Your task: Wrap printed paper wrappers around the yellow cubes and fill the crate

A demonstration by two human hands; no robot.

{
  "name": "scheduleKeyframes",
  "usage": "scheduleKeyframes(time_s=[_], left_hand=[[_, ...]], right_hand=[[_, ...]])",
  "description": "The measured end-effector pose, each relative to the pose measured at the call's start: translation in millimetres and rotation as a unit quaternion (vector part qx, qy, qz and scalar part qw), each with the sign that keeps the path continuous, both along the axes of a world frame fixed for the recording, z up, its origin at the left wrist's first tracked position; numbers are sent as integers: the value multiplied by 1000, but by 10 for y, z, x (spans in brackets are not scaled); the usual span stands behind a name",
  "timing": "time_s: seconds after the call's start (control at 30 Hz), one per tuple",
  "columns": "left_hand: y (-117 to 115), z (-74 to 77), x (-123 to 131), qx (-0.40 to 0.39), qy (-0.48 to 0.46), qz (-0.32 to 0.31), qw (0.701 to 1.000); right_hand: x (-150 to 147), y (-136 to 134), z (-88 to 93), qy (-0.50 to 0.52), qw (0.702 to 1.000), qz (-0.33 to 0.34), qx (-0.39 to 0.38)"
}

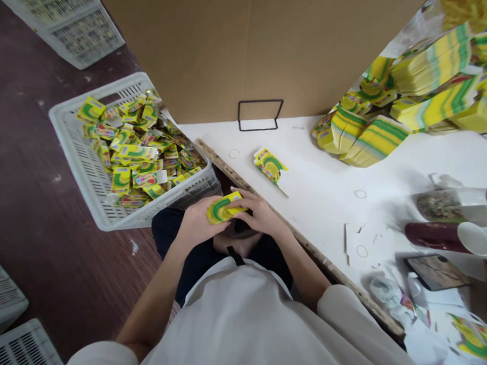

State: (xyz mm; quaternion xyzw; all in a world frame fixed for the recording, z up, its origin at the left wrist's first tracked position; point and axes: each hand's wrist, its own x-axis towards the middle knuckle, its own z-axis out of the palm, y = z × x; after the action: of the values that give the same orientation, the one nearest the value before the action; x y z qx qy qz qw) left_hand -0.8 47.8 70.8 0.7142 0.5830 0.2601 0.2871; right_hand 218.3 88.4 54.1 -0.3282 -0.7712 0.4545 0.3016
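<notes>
A small yellow and green carton (222, 207) sits over my lap, held between both hands. My left hand (196, 221) is curled round its left end. My right hand (256, 212) is closed on its right end, fingers folded over the top edge. Another flat carton (270, 166) of the same print lies on the white table (327, 191) just beyond my hands. A white plastic basket (87, 182) full of several folded cartons stands on the floor to my left.
Stacks of flat carton blanks (410, 103) are piled at the table's far right. A cardboard wall (248, 49) with a black wire stand (259, 115) backs the table. A phone (436, 272), cups (471, 238) and paper scraps lie at right. More white crates (65, 22) stand on the dark floor.
</notes>
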Motion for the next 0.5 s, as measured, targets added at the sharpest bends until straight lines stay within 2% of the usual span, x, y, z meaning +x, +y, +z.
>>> scheduleKeyframes(time_s=[0.1, 0.37, 0.5], left_hand=[[9, -5, -28, -15, -10, -2, 1000], [50, 18, -25, -25, -10, -17, 999], [67, 75, -10, -23, -4, -12, 1000]], right_hand=[[55, 34, 37, -5, 999, 34, 7], [110, 23, 77, -42, 998, 45, 23], [92, -23, 73, -15, 999, 39, 23]])
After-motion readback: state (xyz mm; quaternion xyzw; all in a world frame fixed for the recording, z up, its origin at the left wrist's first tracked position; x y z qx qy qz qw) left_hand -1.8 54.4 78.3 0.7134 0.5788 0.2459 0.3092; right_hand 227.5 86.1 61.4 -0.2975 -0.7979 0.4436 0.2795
